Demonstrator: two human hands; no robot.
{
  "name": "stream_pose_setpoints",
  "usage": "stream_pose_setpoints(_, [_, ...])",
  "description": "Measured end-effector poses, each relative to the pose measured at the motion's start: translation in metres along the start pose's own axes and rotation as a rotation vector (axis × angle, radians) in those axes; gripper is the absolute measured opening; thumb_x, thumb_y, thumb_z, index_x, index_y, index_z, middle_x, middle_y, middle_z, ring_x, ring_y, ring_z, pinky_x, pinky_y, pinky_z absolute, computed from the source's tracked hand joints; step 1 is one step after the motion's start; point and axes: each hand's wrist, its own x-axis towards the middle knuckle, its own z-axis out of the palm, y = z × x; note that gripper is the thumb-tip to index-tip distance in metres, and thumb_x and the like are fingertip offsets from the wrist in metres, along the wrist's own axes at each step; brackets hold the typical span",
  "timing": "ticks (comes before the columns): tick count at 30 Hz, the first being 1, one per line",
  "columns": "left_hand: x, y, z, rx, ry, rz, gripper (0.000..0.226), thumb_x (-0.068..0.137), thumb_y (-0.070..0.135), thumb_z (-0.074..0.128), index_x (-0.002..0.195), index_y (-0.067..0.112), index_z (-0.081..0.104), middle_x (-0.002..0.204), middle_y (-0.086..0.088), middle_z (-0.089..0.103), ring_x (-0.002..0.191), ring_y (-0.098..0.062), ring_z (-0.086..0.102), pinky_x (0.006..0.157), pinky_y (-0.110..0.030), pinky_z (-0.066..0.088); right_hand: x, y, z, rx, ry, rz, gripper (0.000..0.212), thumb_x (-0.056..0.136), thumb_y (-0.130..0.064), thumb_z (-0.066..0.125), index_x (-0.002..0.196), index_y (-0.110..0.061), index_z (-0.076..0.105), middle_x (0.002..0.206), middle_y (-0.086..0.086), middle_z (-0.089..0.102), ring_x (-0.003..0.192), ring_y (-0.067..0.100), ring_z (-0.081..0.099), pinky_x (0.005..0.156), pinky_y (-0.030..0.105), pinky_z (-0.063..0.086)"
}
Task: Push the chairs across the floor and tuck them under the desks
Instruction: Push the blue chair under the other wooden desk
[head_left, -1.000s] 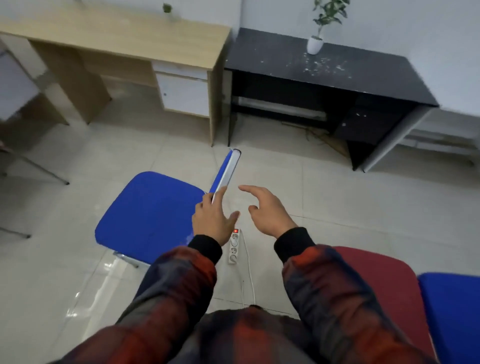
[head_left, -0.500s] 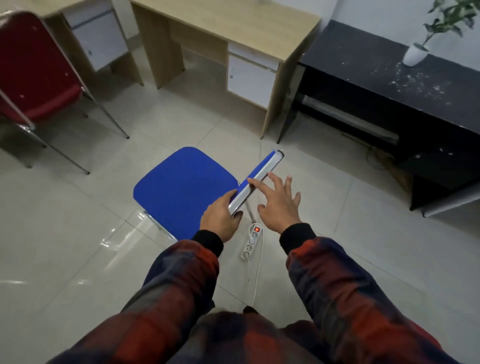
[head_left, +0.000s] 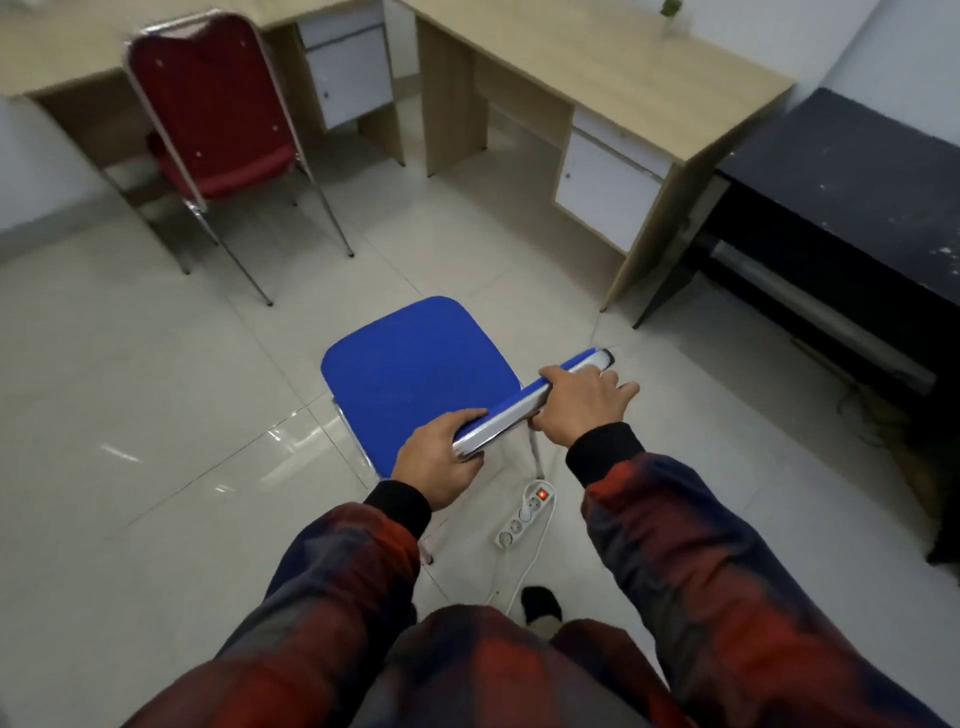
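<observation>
Head view, looking down over two plaid sleeves. Blue chair (head_left: 421, 364) standing on the pale tiled floor (head_left: 130, 395), out in the open, just short of the light wooden worktop (head_left: 613, 78) and not tucked beneath it. Left hand (head_left: 439, 460) wrapped around the near end of the chair's backrest top edge (head_left: 524, 408), fingers curled over it. Right hand (head_left: 579, 402) clasped over the far half of the same edge, thumb underneath, fingers draped across. Red chair (head_left: 218, 114) at upper left, partly pushed under a second wooden worktop (head_left: 57, 57). Black worktop (head_left: 852, 171) at right, speckled white. White power strip (head_left: 524, 514) with a lit red switch lying on the floor just behind the blue chair, cord trailing toward a dark shoe (head_left: 540, 605).
</observation>
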Motion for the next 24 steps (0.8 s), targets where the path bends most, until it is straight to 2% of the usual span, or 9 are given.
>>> stream_pose_setpoints(4, [0.012, 0.024, -0.004, 0.138, -0.122, -0.190, 0.046, 0.078, 0.027, 0.070, 0.123, 0.025, 0.063, 0.112, 0.005, 0.068, 0.096, -0.015, 0.062, 0.087, -0.032, 0.053, 0.020, 0.028, -0.012, -0.022, 0.002, -0.180, 0.043, 0.078, -0.045, 0.072, 0.119, -0.038, 0.066, 0.103, -0.010, 0.068, 0.115, 0.023, 0.053, 0.083, 0.042, 0.026])
stream_pose_setpoints(6, [0.022, 0.045, -0.003, 0.297, -0.161, -0.222, 0.041, 0.078, 0.040, 0.066, 0.115, 0.022, 0.065, 0.103, 0.003, 0.067, 0.089, -0.017, 0.062, 0.077, -0.031, 0.052, 0.025, 0.035, -0.016, -0.032, 0.000, -0.262, 0.044, 0.074, -0.051, 0.075, 0.115, -0.037, 0.069, 0.099, -0.011, 0.069, 0.108, 0.021, 0.056, 0.082, 0.041, 0.026])
stream_pose_setpoints(8, [0.027, 0.056, 0.002, 0.336, -0.171, -0.278, 0.047, 0.076, 0.057, 0.061, 0.110, 0.024, 0.063, 0.099, 0.003, 0.066, 0.086, -0.018, 0.061, 0.073, -0.030, 0.051, 0.027, 0.036, -0.018, -0.060, 0.030, -0.328, 0.040, 0.074, -0.055, 0.075, 0.108, -0.035, 0.072, 0.095, -0.010, 0.068, 0.102, 0.021, 0.053, 0.081, 0.039, 0.027])
stream_pose_setpoints(10, [0.019, 0.056, 0.008, 0.328, -0.149, -0.343, 0.045, 0.080, 0.055, 0.061, 0.115, 0.028, 0.063, 0.100, 0.004, 0.066, 0.087, -0.019, 0.061, 0.075, -0.030, 0.051, 0.026, 0.039, -0.016, -0.078, 0.053, -0.396, 0.043, 0.072, -0.060, 0.075, 0.106, -0.035, 0.072, 0.100, -0.005, 0.060, 0.105, 0.024, 0.044, 0.082, 0.039, 0.029])
stream_pose_setpoints(12, [0.009, 0.051, 0.008, 0.358, -0.121, -0.356, 0.040, 0.084, 0.047, 0.062, 0.119, 0.028, 0.065, 0.098, 0.005, 0.066, 0.086, -0.019, 0.061, 0.074, -0.029, 0.050, 0.028, 0.043, -0.010, -0.070, 0.064, -0.439, 0.048, 0.066, -0.069, 0.074, 0.102, -0.037, 0.069, 0.105, -0.001, 0.044, 0.107, 0.026, 0.036, 0.091, 0.042, 0.031])
stream_pose_setpoints(14, [-0.006, 0.045, 0.009, 0.380, -0.082, -0.363, 0.036, 0.085, 0.046, 0.061, 0.116, 0.027, 0.067, 0.097, 0.004, 0.068, 0.085, -0.019, 0.061, 0.074, -0.030, 0.050, 0.030, 0.047, 0.001, -0.054, 0.046, -0.514, 0.052, 0.065, -0.075, 0.071, 0.099, -0.036, 0.062, 0.107, 0.000, 0.040, 0.108, 0.026, 0.037, 0.099, 0.046, 0.030])
stream_pose_setpoints(17, [-0.020, 0.045, 0.014, 0.375, -0.023, -0.376, 0.035, 0.086, 0.046, 0.061, 0.114, 0.026, 0.068, 0.097, 0.004, 0.070, 0.086, -0.019, 0.061, 0.074, -0.029, 0.050, 0.035, 0.050, 0.012, 0.027, 0.044, -0.621, 0.051, 0.070, -0.070, 0.069, 0.104, -0.032, 0.063, 0.108, -0.004, 0.053, 0.107, 0.023, 0.049, 0.094, 0.040, 0.037])
stream_pose_setpoints(20, [-0.022, 0.047, 0.020, 0.378, 0.013, -0.374, 0.035, 0.088, 0.043, 0.060, 0.118, 0.024, 0.065, 0.102, 0.002, 0.069, 0.089, -0.020, 0.062, 0.076, -0.028, 0.049, 0.045, 0.051, 0.010, -0.033, 0.007, -0.677, 0.051, 0.075, -0.070, 0.066, 0.111, -0.034, 0.066, 0.107, -0.007, 0.065, 0.102, 0.021, 0.057, 0.086, 0.035, 0.042])
stream_pose_setpoints(24, [-0.019, 0.041, 0.023, 0.374, 0.147, -0.391, 0.030, 0.088, 0.039, 0.059, 0.114, 0.027, 0.065, 0.096, 0.006, 0.069, 0.077, -0.015, 0.056, 0.070, -0.027, 0.049, 0.061, 0.039, 0.000, -0.053, -0.009, -0.706, 0.054, 0.075, -0.071, 0.065, 0.113, -0.033, 0.069, 0.104, -0.010, 0.071, 0.095, 0.018, 0.062, 0.078, 0.030, 0.043])
